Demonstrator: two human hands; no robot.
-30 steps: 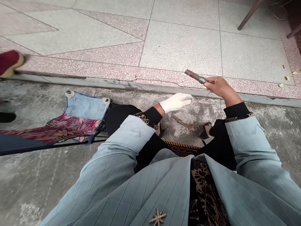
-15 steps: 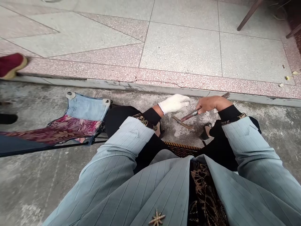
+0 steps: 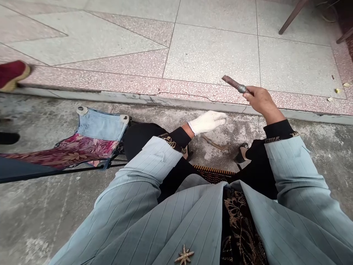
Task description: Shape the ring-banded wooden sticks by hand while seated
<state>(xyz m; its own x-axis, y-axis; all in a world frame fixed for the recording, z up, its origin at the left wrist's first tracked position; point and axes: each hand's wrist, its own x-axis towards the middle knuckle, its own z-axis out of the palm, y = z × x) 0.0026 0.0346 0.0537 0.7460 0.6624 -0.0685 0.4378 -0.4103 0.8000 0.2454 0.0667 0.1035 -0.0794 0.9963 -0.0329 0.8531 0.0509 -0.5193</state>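
Note:
Bare, my right hand (image 3: 260, 100) grips a short brown wooden stick (image 3: 231, 81) by its lower end. Thin metal wire (image 3: 242, 88) is wound in a tight coil around the stick's middle, right beside my fingers. My left hand (image 3: 209, 122) wears a white knitted glove, its fingers pinched together. A fine strand, apparently wire, shows at those fingertips; its full run towards the stick is too thin to follow. On the concrete below both hands lies a bent brown branch (image 3: 216, 143), touched by neither.
A low tiled step (image 3: 193, 86) runs across in front of me. To my left stands a folding lounger with denim and flowered cloth (image 3: 88, 143). A person's red shoe (image 3: 12, 73) rests on the step at far left. Chair legs (image 3: 292, 16) stand at upper right.
My right hand swung the stick down and over towards the bent branch, then back up, so its free end points up-left again. My gloved left hand stayed nearly in place.

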